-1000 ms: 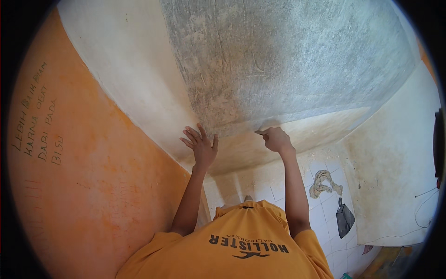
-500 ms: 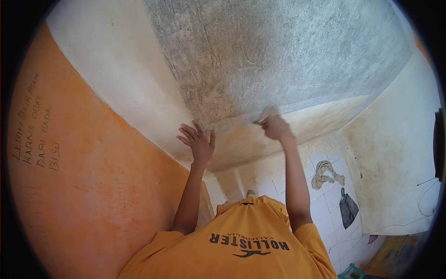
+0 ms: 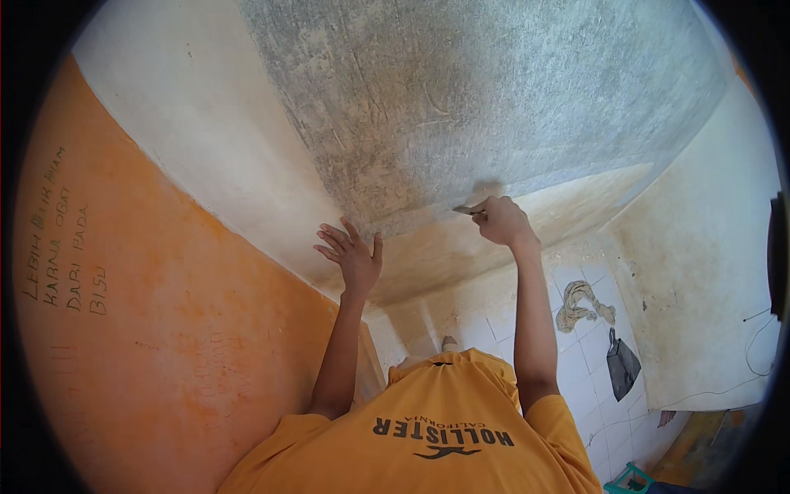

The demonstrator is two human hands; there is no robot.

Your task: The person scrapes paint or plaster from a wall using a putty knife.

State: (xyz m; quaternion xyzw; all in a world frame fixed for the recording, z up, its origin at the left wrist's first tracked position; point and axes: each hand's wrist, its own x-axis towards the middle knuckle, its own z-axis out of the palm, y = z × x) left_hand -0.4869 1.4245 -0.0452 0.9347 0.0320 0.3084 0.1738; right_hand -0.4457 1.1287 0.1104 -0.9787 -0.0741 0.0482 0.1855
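My right hand grips a small scraper, its short grey blade pointing left against the wall. The blade meets the lower edge of a large rough grey patch, where a smooth cream band begins. Most of the handle is hidden in my fist. Further left, my left hand is open, fingers spread, at the wall near the patch's lower left corner. Nothing is in it.
An orange wall with handwriting closes in on the left, and a stained cream wall on the right. On the white tiled floor lie a twisted beige cloth and a dark dustpan. A teal plastic object shows at the bottom right.
My right hand with the scraper has shifted slightly right along the patch's edge, and it is less blurred. My left hand stays in nearly the same place, and the view has shifted slightly.
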